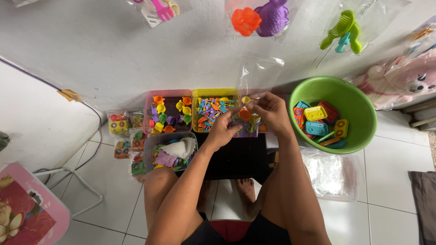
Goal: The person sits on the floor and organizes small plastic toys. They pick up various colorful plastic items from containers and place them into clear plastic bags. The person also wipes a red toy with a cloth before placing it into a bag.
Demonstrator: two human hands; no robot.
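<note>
Clear plastic bag with small toys pinched between left hand, right hand.

A clear, glossy, crinkled plastic bag shows between the hands. The round green plastic basin looks smooth and shiny. A white cloth looks soft and matt. The white floor tiles gleam.

Three tubs, one green basin, perhaps two hands

A green bowl holds red, yellow and blue trays; pink bin, yellow bin.
</note>
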